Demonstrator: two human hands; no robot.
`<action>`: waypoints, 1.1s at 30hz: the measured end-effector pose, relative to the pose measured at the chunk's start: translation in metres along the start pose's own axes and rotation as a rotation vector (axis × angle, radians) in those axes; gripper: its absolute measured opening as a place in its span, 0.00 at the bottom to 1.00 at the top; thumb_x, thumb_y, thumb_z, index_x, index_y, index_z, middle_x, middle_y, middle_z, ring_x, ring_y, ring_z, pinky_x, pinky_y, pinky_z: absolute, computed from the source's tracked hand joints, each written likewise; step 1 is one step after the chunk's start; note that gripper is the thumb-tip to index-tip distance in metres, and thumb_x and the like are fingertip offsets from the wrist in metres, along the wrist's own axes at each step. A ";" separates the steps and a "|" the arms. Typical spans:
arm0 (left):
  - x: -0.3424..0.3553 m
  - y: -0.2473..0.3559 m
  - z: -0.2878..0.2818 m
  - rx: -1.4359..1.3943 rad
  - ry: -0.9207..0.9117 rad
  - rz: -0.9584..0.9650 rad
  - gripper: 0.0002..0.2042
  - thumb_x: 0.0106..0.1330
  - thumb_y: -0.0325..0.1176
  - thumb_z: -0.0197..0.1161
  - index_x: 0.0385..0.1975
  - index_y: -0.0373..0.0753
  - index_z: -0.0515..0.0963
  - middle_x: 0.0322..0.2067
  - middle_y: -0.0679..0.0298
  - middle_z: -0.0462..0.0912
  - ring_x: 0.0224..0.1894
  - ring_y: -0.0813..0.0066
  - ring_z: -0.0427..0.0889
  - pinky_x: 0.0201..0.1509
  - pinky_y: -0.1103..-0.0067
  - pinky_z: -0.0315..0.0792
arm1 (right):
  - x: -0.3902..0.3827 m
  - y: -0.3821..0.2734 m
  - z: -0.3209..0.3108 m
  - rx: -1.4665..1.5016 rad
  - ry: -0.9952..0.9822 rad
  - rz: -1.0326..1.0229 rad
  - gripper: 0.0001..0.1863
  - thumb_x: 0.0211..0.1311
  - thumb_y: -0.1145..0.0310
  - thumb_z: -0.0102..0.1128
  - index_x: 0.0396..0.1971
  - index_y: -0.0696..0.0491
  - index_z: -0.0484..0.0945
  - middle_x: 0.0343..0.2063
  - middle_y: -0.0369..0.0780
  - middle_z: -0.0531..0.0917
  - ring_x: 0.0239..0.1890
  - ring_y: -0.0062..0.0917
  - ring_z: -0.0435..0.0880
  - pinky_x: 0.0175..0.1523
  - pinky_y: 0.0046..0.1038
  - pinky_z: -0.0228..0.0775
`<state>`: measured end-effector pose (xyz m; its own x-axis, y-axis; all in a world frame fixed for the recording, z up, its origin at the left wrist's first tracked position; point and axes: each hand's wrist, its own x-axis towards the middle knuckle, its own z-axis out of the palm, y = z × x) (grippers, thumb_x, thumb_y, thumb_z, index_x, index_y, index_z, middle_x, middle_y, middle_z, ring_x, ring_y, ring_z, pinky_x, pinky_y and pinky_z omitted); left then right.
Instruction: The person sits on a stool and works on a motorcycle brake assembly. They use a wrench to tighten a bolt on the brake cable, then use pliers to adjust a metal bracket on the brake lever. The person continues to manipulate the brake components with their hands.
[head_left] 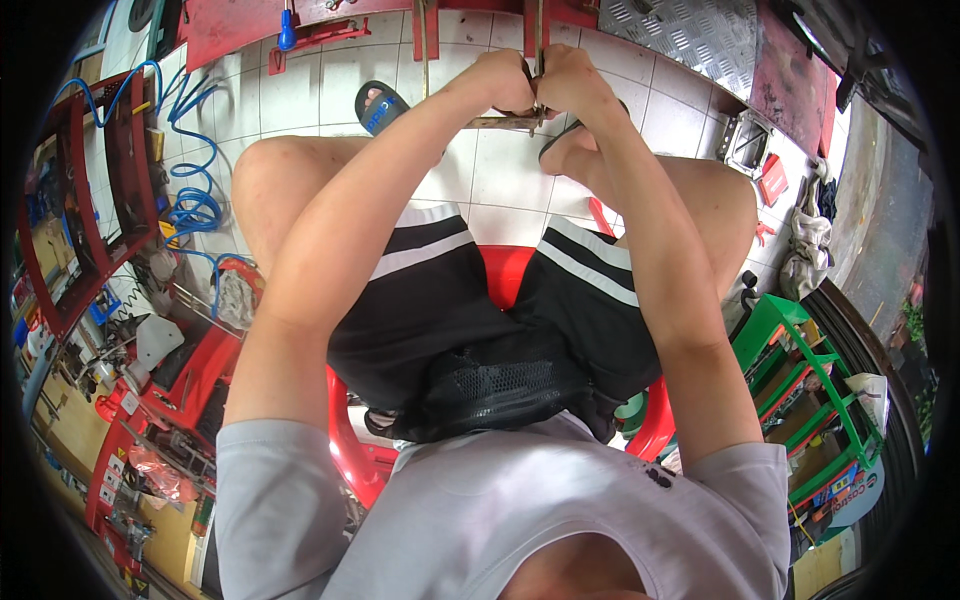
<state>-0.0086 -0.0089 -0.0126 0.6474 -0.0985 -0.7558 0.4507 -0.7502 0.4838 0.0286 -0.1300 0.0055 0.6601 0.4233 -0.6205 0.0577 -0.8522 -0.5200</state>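
Both my arms reach forward between my knees, to a rusty metal bar point(497, 123) lying crosswise in front of a red metal platform point(235, 30). My left hand point(503, 84) is closed, its fingers curled beside the corner where this bar meets an upright rod. Right against it, my right hand point(572, 82) is closed too, its back turned up. Something narrow and dark shows between the two hands. What either one grips is hidden by the knuckles.
I sit on a red plastic chair point(350, 450). Coiled blue air hose point(195, 205) hangs at the left near a red rack point(95, 200). A green shelf point(800, 350) stands at right. A blue-handled screwdriver point(287, 32) is at the platform's edge.
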 end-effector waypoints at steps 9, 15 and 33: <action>0.001 0.005 0.000 0.061 -0.036 0.006 0.24 0.43 0.32 0.70 0.44 0.34 0.78 0.38 0.52 0.83 0.42 0.61 0.81 0.46 0.73 0.74 | 0.004 0.006 0.005 0.009 0.038 -0.002 0.14 0.44 0.74 0.57 0.32 0.68 0.75 0.21 0.52 0.83 0.26 0.34 0.86 0.32 0.28 0.78; -0.001 0.003 -0.001 0.092 0.025 0.034 0.24 0.40 0.33 0.73 0.42 0.35 0.80 0.37 0.53 0.83 0.41 0.62 0.82 0.46 0.74 0.74 | 0.002 0.004 0.002 0.010 0.015 0.005 0.14 0.44 0.74 0.58 0.31 0.68 0.76 0.21 0.51 0.83 0.25 0.33 0.86 0.32 0.28 0.78; 0.001 0.000 -0.002 0.067 -0.019 0.048 0.24 0.40 0.32 0.72 0.42 0.34 0.80 0.35 0.53 0.83 0.40 0.63 0.81 0.44 0.75 0.73 | 0.005 0.004 0.003 -0.068 0.029 0.015 0.15 0.44 0.73 0.64 0.32 0.66 0.77 0.31 0.56 0.82 0.31 0.43 0.85 0.36 0.33 0.78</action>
<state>-0.0067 -0.0072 -0.0127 0.6553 -0.1471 -0.7409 0.3769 -0.7864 0.4895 0.0300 -0.1304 -0.0017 0.6823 0.4026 -0.6103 0.0980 -0.8776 -0.4693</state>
